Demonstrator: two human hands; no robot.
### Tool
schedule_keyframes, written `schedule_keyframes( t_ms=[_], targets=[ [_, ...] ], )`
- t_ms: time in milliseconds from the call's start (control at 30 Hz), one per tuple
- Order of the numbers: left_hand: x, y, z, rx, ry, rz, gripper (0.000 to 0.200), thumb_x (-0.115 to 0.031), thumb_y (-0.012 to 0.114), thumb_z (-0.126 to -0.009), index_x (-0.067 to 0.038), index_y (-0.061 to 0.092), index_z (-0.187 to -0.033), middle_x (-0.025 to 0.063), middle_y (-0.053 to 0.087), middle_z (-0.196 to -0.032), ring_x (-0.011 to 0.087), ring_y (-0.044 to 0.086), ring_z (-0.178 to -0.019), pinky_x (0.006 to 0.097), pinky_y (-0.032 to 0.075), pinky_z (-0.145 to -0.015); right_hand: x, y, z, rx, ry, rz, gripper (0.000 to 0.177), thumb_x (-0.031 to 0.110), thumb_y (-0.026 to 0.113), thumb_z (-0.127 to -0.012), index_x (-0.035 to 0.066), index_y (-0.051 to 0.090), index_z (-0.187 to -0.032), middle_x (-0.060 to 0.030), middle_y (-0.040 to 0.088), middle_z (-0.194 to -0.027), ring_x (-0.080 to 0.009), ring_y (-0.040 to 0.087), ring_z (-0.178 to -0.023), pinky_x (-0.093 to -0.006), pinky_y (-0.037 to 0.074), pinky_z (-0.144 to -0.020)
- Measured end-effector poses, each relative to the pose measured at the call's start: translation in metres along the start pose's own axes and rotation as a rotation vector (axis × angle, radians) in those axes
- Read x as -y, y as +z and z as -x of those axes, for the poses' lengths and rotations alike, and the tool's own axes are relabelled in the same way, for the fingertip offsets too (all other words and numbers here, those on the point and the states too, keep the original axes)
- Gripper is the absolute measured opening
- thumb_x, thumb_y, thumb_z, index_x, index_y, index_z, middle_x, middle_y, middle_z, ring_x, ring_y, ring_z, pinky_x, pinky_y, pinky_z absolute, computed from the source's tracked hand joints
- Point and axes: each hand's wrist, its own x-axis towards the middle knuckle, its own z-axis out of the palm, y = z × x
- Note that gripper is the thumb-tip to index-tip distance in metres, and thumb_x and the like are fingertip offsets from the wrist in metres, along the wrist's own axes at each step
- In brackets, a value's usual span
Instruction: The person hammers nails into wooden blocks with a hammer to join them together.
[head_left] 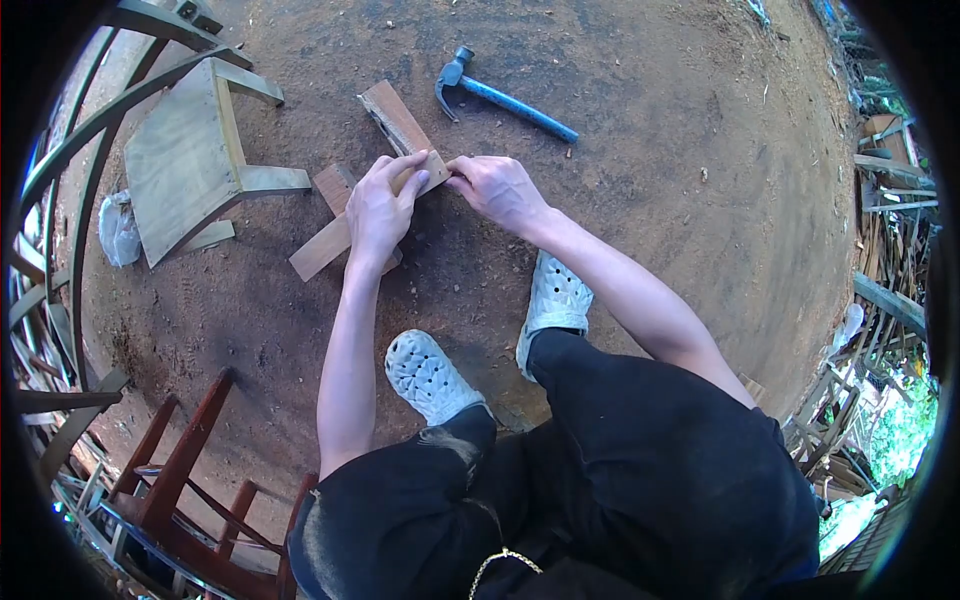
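Note:
On the dirt ground between my feet and the hammer lie joined or crossed pieces of wood: a pale wooden strip (pixel 322 250) set at an angle and a reddish-brown wooden block (pixel 395 115) meeting its upper end. My left hand (pixel 376 212) grips the pale strip, its thumb and fingers near that end. Close beside it, my right hand (pixel 503 193) is closed in a pinch at the strip's tip; what its fingertips hold is too small to make out. A blue-handled claw hammer (pixel 515 108) rests on the ground just beyond my hands.
To the left stand a small wooden panel with legs (pixel 180 165), a plastic bag (pixel 119 230) and curved wooden parts (pixel 105 115). A dark red wooden stool or chair (pixel 190 450) is at lower left. Scrap wood (pixel 885 240) is piled along the right edge.

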Motion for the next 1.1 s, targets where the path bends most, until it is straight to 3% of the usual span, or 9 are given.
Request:
schedule_keyframes(
  t_ms=[333, 400, 467, 600, 667, 733, 867, 1000, 1100],
  targets=[
    [0.003, 0.002, 0.001, -0.039, 0.041, 0.018, 0.029, -0.031, 0.073, -0.098, -0.021, 0.078, -0.126, 0.007, 0.074, -0.109, 0.0309, 0.072, -0.103, 0.042, 0.055, -0.088, -0.008, -0.013, -0.008, 0.05, -0.104, 0.121, 0.021, 0.027, 0.076, -0.093, 0.007, 0.07, -0.096, -0.0114, 0.073, -0.082, -0.0278, 0.074, -0.078, -0.0409, 0.059, -0.068],
    [0.002, 0.002, 0.002, -0.051, 0.045, -0.002, 0.029, -0.032, 0.072, -0.099, -0.021, 0.078, -0.125, 0.0062, 0.074, -0.108, 0.0303, 0.072, -0.103, 0.0421, 0.055, -0.089, -0.031, -0.027, -0.017, 0.015, -0.103, 0.124, 0.026, 0.029, 0.078, -0.093, 0.007, 0.073, -0.104, -0.0119, 0.074, -0.084, -0.0264, 0.073, -0.073, -0.0377, 0.058, -0.064],
    [0.005, 0.002, 0.002, -0.046, 0.048, -0.001, 0.029, -0.033, 0.072, -0.099, -0.022, 0.078, -0.125, 0.0056, 0.074, -0.108, 0.03, 0.072, -0.104, 0.0419, 0.055, -0.089, -0.042, -0.042, -0.03, -0.275, 0.113, 0.166, 0.031, 0.036, 0.079, -0.092, 0.009, 0.072, -0.105, -0.0105, 0.074, -0.091, -0.0267, 0.071, -0.082, -0.0366, 0.057, -0.073],
    [0.007, 0.005, 0.003, -0.052, 0.059, -0.029, 0.029, -0.034, 0.071, -0.099, -0.023, 0.078, -0.125, 0.0041, 0.074, -0.108, 0.0285, 0.072, -0.105, 0.0413, 0.053, -0.089, -0.074, -0.047, -0.059, -0.436, -0.021, 0.583, 0.038, 0.041, 0.076, -0.092, 0.008, 0.069, -0.108, -0.0078, 0.071, -0.099, -0.027, 0.067, -0.095, -0.0399, 0.053, -0.082],
    [0.007, 0.005, 0.004, -0.053, 0.068, -0.051, 0.029, -0.034, 0.071, -0.099, -0.023, 0.078, -0.125, 0.004, 0.074, -0.109, 0.0278, 0.072, -0.105, 0.0409, 0.053, -0.089, -0.092, -0.036, -0.062, 0.009, 0.062, 0.576, 0.037, 0.039, 0.074, -0.093, 0.007, 0.067, -0.109, -0.0085, 0.069, -0.109, -0.028, 0.063, -0.108, -0.0406, 0.049, -0.09],
    [0.007, 0.005, 0.004, -0.055, 0.074, -0.073, 0.029, -0.033, 0.071, -0.099, -0.023, 0.077, -0.126, 0.0038, 0.074, -0.109, 0.0272, 0.072, -0.105, 0.0406, 0.052, -0.089, -0.096, -0.029, -0.064, 0.005, 0.02, 0.559, 0.032, 0.034, 0.072, -0.095, 0.006, 0.065, -0.109, -0.0105, 0.069, -0.105, -0.0296, 0.065, -0.105, -0.0419, 0.051, -0.089],
    [0.009, 0.006, 0.004, -0.083, 0.102, -0.062, 0.028, -0.033, 0.07, -0.099, -0.022, 0.076, -0.125, 0.0041, 0.075, -0.11, 0.0268, 0.072, -0.104, 0.0403, 0.05, -0.089, -0.079, -0.037, -0.059, -0.052, 0.055, 0.438, 0.025, 0.028, 0.065, -0.102, 0.004, 0.063, -0.111, -0.0162, 0.07, -0.102, -0.0318, 0.069, -0.096, -0.0474, 0.057, -0.077],
    [0.005, 0.003, 0.006, -0.073, 0.087, -0.045, 0.028, -0.033, 0.07, -0.099, -0.021, 0.075, -0.124, 0.0036, 0.076, -0.113, 0.0271, 0.072, -0.102, 0.0417, 0.05, -0.09, -0.003, -0.076, -0.013, 0.02, 0.501, -0.326, 0.033, 0.026, 0.059, -0.109, 0.001, 0.064, -0.129, -0.018, 0.072, -0.081, -0.0324, 0.069, -0.066, -0.0388, 0.054, -0.064],
    [0.003, -0.001, 0.004, -0.022, 0.011, -0.086, 0.031, -0.036, 0.069, -0.099, -0.019, 0.069, -0.124, 0.007, 0.078, -0.112, 0.0318, 0.073, -0.104, 0.045, 0.051, -0.092, 0.032, -0.084, 0.019, 0.086, 0.381, -0.322, 0.032, 0.02, 0.061, -0.107, -0.001, 0.065, -0.132, -0.0174, 0.069, -0.077, -0.0312, 0.068, -0.063, -0.039, 0.05, -0.061]
  ],
)
